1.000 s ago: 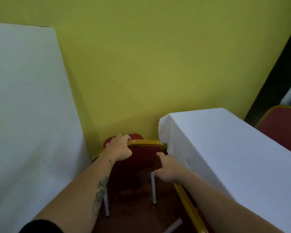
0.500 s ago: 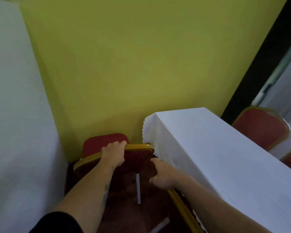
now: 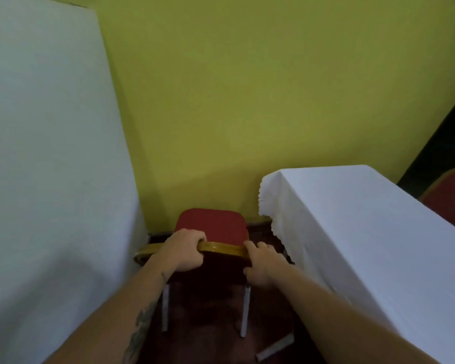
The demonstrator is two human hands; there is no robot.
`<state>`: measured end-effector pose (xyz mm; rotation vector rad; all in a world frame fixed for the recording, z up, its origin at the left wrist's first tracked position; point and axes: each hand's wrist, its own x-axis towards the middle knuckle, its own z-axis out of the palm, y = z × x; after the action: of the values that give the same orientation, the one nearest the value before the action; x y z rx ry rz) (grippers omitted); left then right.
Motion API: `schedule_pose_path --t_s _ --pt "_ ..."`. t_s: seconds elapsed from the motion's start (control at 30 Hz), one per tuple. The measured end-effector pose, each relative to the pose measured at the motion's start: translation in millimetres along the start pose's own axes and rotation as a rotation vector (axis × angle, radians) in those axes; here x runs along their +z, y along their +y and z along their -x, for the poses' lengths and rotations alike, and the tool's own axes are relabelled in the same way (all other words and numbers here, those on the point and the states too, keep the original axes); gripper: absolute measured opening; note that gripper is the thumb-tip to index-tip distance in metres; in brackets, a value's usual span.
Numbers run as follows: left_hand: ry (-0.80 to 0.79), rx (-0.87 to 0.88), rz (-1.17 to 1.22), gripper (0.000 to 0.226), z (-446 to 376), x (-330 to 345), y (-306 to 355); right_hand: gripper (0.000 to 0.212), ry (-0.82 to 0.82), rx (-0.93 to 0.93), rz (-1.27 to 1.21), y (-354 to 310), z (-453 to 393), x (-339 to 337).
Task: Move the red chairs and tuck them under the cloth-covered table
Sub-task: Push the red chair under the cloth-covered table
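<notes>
1. Your left hand [image 3: 184, 250] grips the gold top rail of the red chair [image 3: 212, 227]. The fingers are curled together over the rail, and the thumb is under it.
2. Your right hand [image 3: 262, 261] is at the right end of the same rail. The index finger lies on the corner of the rail, the other fingers are slightly spread and point far, and the thumb presses on the dark back of the chair. I cannot tell if this hand closes fully around the frame.
3. The chair stands in the gap between the two white tables, with its back near you and its red seat toward the yellow wall [image 3: 247, 101]. Two light rear legs stand on the dark floor [image 3: 205, 342].
4. The table [image 3: 365, 232] on the right is covered with a white cloth, and its scalloped edge hangs just beside the right side of the chair. The chair is not under this table.
5. The second table [image 3: 45, 179] fills the left side, and the left end of the rail is close to its cloth.
6. Another red chair [image 3: 452, 200] with a gold frame shows at the far right, behind the right table.
7. A light bar [image 3: 275, 348] lies on the floor, near, right of the chair legs.
</notes>
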<state>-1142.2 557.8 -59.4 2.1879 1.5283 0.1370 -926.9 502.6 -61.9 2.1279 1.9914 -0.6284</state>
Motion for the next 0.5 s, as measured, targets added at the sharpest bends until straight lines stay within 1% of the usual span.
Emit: schedule_pose_path --t_s 0.07,0.1,0.13,0.17,0.2,0.23,0.27,0.3,0.33,0.37,0.4,0.43,0.5 --pt "0.051 -0.045 0.207 0.021 15 1 -11 0.066 -0.008 0.009 0.013 -6 -4 16" --pt "0.129 -0.069 0.282 0.024 22 2 -12 0.062 0.000 0.020 0.027 -8 -4 22" --pt "0.245 -0.113 0.338 0.030 28 5 -10 0.062 0.011 0.024 0.046 -10 -5 27" --pt "0.370 -0.206 0.383 0.037 34 8 -5 0.065 0.020 0.022 0.069 -11 -5 29" --pt "0.488 -0.356 0.458 0.046 40 10 3 0.069 0.017 0.015 0.093 -12 -5 31" --pt "0.566 -0.548 0.574 0.056 43 15 10 0.076 0.002 0.008 0.114 -11 -4 30" --pt "0.580 -0.730 0.731 0.067 43 20 18 0.082 -0.019 -0.001 0.128 -10 -2 28" --pt "0.532 -0.853 0.936 0.077 41 24 25 0.088 -0.037 -0.011 0.134 -8 1 26" --pt "0.467 -0.901 1.144 0.087 37 28 33 0.091 -0.045 -0.026 0.135 -5 3 24" --pt "0.412 -0.900 1.303 0.093 30 34 39 0.092 -0.041 -0.048 0.132 -2 6 23" --pt "0.376 -0.882 1.392 0.097 23 40 46 0.092 -0.033 -0.073 0.128 2 9 23" --pt "0.378 -0.878 1.401 0.103 17 46 53 0.090 -0.029 -0.096 0.119 5 13 23" --pt "0.425 -0.905 1.304 0.115 5 58 59 0.087 -0.029 -0.135 0.096 11 20 26"
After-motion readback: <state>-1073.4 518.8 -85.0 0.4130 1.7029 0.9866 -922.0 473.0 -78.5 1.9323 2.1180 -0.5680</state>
